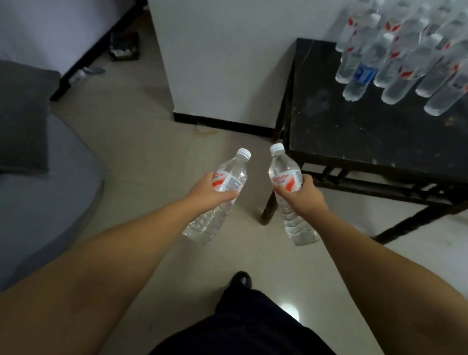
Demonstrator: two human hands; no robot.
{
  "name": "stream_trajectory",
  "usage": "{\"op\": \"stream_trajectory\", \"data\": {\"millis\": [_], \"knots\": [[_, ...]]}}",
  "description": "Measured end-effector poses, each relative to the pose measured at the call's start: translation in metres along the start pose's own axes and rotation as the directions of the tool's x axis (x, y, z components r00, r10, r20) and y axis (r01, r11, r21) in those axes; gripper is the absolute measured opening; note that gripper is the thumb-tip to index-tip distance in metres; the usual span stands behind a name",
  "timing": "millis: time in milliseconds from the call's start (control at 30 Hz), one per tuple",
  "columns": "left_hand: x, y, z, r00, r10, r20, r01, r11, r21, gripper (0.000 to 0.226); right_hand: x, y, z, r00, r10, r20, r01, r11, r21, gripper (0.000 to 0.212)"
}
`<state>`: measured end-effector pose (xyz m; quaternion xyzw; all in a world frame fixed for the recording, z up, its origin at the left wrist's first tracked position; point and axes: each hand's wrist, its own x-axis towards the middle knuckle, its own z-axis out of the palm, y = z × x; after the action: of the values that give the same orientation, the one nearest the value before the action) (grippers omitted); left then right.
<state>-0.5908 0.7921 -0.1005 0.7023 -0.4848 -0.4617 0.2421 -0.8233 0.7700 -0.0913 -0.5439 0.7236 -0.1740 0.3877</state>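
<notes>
My left hand [208,192] grips a clear water bottle [229,171] with a red-and-white label and white cap, tilted cap-forward over the floor. My right hand [304,195] grips a second, matching water bottle [283,171] around its labelled middle, cap pointing up and away. Both bottles hang in the air just in front of the near left corner of a black table [370,137]. On the table's far right stand several more bottles [403,70], one with a blue label [362,74].
A white wall with a black skirting [223,122] runs behind the table. A grey sofa with a dark cushion [11,115] fills the left. My shoe [241,280] and dark trouser leg stand on the pale tiled floor below.
</notes>
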Motion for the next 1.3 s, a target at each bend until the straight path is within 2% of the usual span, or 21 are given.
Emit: {"op": "stream_trajectory", "data": {"millis": [200,467,800,967,1133,1300], "knots": [[0.091,0.074,0.000,1.000,0.018,-0.004,-0.018,1.000,0.006,0.066,0.093,-0.034,-0.047,1.000,0.010,-0.019,-0.009,1.000,0.028,0.079],[0.176,0.133,0.011,0.996,0.057,0.063,-0.059,0.997,0.040,0.062,0.170,-0.041,-0.078,0.997,0.054,-0.054,-0.046,0.990,0.137,0.076],[0.289,0.184,0.010,0.977,0.098,0.189,-0.113,0.991,0.069,0.064,0.265,-0.059,-0.090,0.981,0.160,-0.108,-0.135,0.969,0.209,0.075],[0.367,0.222,-0.012,0.956,0.113,0.270,-0.140,0.986,0.085,0.066,0.331,-0.095,-0.090,0.953,0.245,-0.177,-0.199,0.949,0.245,0.075],[0.453,0.264,-0.040,0.941,0.152,0.303,-0.204,0.968,0.149,0.070,0.396,-0.139,-0.096,0.939,0.261,-0.223,-0.181,0.928,0.326,0.077],[0.507,0.297,-0.038,0.933,0.156,0.323,-0.220,0.960,0.172,0.063,0.443,-0.156,-0.106,0.921,0.274,-0.276,-0.170,0.922,0.348,0.074]]}}
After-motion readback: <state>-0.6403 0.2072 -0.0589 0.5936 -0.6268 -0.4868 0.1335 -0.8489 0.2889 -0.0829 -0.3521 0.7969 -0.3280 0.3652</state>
